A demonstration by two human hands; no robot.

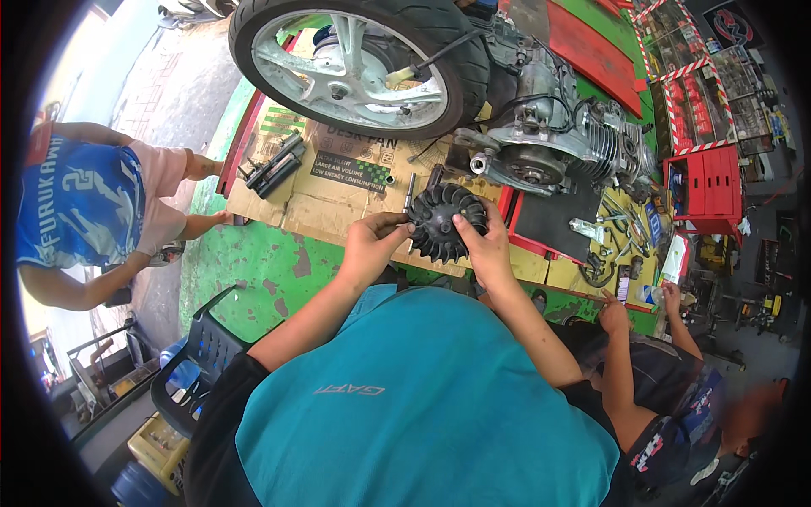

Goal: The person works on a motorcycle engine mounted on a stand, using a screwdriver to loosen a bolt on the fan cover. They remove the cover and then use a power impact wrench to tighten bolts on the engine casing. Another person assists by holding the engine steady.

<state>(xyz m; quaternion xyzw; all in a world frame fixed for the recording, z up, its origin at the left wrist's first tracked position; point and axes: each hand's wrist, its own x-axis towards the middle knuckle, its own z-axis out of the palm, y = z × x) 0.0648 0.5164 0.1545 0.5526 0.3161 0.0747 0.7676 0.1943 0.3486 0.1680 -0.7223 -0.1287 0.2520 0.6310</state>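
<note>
Both my hands hold a round black finned fan wheel [441, 221] in front of me, above a sheet of flattened cardboard [338, 198]. My left hand [372, 241] grips its left rim with the fingers curled over the edge. My right hand [483, 241] holds its right side, thumb on the fins. Just beyond the wheel sits a grey scooter engine [549, 139] with its cylinder to the right, joined to a rear wheel with a black tyre [355, 59].
Black metal parts [274, 162] lie on the cardboard at left. Wrenches and small tools [621, 228] are scattered at right near a red tool chest [710, 182]. A person in blue [84, 211] crouches at left; another person's hand [612, 314] reaches in at right. A black crate [198, 363] stands lower left.
</note>
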